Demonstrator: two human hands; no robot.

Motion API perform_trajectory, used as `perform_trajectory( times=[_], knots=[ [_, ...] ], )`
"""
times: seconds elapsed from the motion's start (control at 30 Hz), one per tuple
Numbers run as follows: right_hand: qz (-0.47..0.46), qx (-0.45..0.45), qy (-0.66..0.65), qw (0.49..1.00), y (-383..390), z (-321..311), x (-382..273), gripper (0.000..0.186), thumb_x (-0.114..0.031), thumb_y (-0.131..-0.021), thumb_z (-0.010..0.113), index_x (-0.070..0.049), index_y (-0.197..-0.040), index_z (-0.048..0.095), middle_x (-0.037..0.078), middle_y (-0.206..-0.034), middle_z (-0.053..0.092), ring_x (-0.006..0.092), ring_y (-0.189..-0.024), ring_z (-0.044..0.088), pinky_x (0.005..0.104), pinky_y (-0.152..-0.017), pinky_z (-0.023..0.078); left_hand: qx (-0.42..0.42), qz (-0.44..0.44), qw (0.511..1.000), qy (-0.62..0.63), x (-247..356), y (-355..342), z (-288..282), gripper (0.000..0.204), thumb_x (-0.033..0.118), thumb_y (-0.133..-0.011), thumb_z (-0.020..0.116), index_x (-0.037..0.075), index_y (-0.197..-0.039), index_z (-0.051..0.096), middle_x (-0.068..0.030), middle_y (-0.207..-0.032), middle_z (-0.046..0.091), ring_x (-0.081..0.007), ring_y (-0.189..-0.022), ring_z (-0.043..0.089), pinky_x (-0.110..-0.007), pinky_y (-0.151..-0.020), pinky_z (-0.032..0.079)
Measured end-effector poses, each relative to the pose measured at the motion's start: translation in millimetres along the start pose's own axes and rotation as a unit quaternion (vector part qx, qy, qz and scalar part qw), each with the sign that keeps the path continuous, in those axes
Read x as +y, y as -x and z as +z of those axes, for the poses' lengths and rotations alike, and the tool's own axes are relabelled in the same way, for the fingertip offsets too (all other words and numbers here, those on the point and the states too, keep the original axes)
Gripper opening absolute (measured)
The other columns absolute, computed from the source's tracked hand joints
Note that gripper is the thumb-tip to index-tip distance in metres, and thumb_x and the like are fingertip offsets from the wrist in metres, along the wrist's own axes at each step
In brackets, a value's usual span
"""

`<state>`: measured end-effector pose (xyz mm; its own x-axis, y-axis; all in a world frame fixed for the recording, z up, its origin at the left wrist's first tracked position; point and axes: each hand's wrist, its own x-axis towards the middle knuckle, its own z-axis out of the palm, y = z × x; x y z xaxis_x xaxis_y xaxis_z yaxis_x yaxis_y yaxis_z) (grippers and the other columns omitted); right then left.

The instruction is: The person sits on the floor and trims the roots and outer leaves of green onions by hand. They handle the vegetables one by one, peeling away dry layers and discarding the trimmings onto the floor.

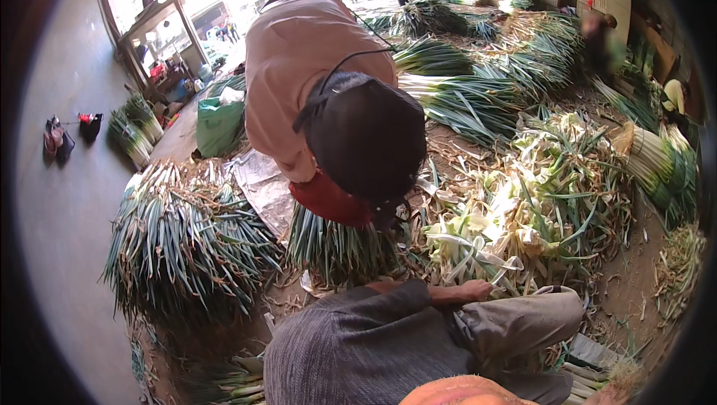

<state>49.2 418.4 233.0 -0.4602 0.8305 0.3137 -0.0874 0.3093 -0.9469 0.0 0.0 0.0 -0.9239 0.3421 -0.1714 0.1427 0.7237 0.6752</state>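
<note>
Neither my left hand nor my right hand shows. Low in the picture, close to me, sits a person in a grey knit top (351,345) and light trousers; an orange cap (463,392) rises at the bottom edge. That person's bare hand (476,291) is closed at the edge of a heap of pale stripped leaves (515,211), by a thin whitish strip. Beyond, a worker in a pink shirt (314,46) and black cap (366,147) bends over a bundle of long green onions (336,248); the cap hides those hands.
A big pile of green onions (187,233) stands at the left, beside a green bag (220,125). More bundles (470,99) lie behind, and another (657,162) lies at the right. Bags hang on the left wall (60,211). Blurred people sit at the far right.
</note>
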Motion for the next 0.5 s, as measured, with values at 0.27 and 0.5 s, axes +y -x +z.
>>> perform_trajectory(
  times=[0.27, 0.5],
  knots=[
    [0.022, -0.107, -0.127, 0.986, 22, 36, -48, 0.051, -0.033, -0.089, 0.044, -0.01, -0.134, 0.038, 0.012, -0.136, 0.038, 0.0231, -0.126, 0.035, 0.0358, -0.101, 0.027, 0.026, 0.007, 0.999, 0.019, 6, 2, 2, 0.018, 0.017, -0.072, 0.054, 0.001, -0.079, 0.059, -0.0191, -0.078, 0.062, -0.0365, -0.078, 0.06, -0.044, -0.066, 0.048],
    [0.062, -0.183, -0.11, 0.975, 110, 83, -127, 0.052, -0.036, -0.085, 0.052, -0.005, -0.126, 0.048, 0.007, -0.128, 0.046, 0.0201, -0.121, 0.039, 0.0393, -0.1, 0.027, 0.045, 0.002, 0.998, 0.053, 1, 10, 0, 0.02, 0.016, -0.067, 0.06, -0.001, -0.077, 0.057, -0.0209, -0.076, 0.061, -0.0383, -0.077, 0.06, -0.046, -0.062, 0.047]
  ],
)
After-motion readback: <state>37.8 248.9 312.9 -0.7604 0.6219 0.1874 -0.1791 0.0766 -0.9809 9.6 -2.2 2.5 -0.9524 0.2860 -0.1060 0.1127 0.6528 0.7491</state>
